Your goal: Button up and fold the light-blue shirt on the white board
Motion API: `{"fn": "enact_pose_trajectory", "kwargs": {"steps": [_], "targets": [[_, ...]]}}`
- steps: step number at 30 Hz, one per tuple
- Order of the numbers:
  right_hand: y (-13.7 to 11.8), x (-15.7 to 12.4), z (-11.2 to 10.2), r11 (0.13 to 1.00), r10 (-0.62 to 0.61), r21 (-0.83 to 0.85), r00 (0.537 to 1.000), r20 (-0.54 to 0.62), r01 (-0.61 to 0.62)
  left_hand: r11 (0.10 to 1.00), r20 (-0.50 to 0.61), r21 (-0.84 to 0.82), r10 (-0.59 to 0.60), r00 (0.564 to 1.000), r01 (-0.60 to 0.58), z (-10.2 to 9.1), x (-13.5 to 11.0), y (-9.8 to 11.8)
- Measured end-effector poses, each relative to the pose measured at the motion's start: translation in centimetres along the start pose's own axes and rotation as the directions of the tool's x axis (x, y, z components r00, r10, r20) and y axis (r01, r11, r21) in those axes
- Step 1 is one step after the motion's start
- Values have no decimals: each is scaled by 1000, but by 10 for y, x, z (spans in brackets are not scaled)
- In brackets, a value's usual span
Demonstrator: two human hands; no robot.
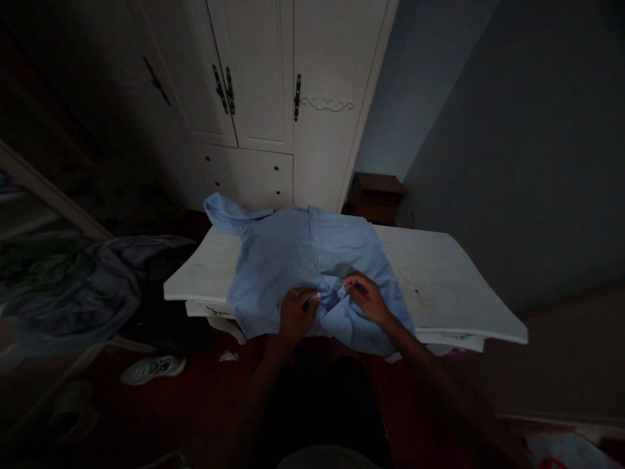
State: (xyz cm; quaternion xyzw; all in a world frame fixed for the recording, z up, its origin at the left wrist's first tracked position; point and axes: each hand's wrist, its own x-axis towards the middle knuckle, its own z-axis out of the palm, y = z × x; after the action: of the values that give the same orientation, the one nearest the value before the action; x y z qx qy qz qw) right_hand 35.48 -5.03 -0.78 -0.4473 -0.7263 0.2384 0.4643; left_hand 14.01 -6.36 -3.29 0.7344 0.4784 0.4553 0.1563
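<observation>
A light blue button-up shirt (278, 254) lies spread across a white table (439, 273), its hem hanging over the near edge. One sleeve is folded out at the far left. Small buttons run down the front placket, and the upper part looks closed. Lower down, my left hand (297, 312) pinches one front edge of the shirt. My right hand (366, 296) grips the other edge between thumb and fingers, a little to the right. Between the two hands the cloth is parted and bunched up. The room is dim, so the fingertips are hard to make out.
Behind the table stands a white wardrobe (258, 78) with dark handles. A small brown cabinet (378, 189) is by the wall. Grey and green clothes (112, 267) are piled at the left. A sneaker (153, 369) lies on the dark red floor.
</observation>
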Motion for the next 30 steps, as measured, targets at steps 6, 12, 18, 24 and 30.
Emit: {"fn": "enact_pose_trajectory", "kwargs": {"steps": [6,12,18,24,30], "targets": [[-7,-6,-31,980,120,-179,977,175,-88,999,22,-19,39,999,-38,-22,-1,-3],[-40,5,-25,951,61,-307,959,276,28,990,143,104,82,986,-97,-37,13,14],[-56,32,15,860,99,-505,945,311,76,967,268,196,104,958,-161,-19,42,13],[-26,43,25,867,200,-498,891,408,34,975,256,217,-19,966,-38,-2,42,-7],[2,38,16,903,391,34,854,343,-428,970,222,232,17,975,-70,3,37,8]]}}
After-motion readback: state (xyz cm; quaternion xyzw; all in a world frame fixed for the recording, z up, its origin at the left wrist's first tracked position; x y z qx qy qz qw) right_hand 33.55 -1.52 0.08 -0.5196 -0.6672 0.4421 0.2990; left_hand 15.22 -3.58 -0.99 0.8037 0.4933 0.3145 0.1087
